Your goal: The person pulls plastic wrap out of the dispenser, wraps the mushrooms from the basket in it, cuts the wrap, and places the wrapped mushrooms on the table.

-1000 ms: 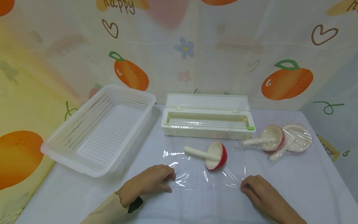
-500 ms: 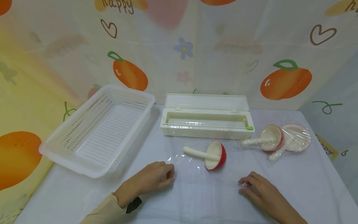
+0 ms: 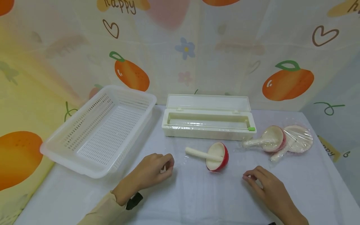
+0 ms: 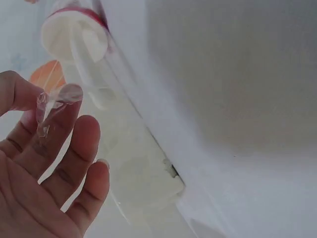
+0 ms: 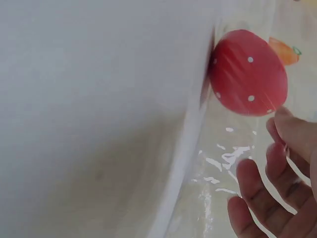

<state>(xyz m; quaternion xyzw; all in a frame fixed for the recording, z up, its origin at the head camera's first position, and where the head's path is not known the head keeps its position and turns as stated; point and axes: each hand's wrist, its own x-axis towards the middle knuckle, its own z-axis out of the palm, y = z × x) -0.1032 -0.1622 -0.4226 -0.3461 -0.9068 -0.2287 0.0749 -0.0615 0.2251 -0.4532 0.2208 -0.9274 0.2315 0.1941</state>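
A toy mushroom [image 3: 217, 156] with a red, white-dotted cap and a pale stem lies on its side mid-table, stem pointing left. Clear cling film [image 5: 225, 158] stretches around it. To the left of the stem, my left hand [image 3: 153, 172] pinches a bunched edge of the film [image 4: 42, 114] between thumb and index finger, the other fingers loosely bent. My right hand [image 3: 268, 189], right of and nearer than the cap, pinches the film between thumb and forefinger; the exact grip is small and partly hidden. Neither hand visibly touches the mushroom.
Behind the mushroom stands a white cling film dispenser [image 3: 208, 132], lid up, with a green slide cutter [image 3: 251, 128]. Two film-wrapped mushrooms [image 3: 272, 139] lie at the right. A white perforated basket [image 3: 112, 137] stands at the left. A printed curtain [image 3: 225, 68] hangs behind.
Both hands have risen slightly from the table, lifting the near edge of the film, whose glare has shifted. The left fingers have curled into a pinch. Mushroom, dispenser and basket stay put.
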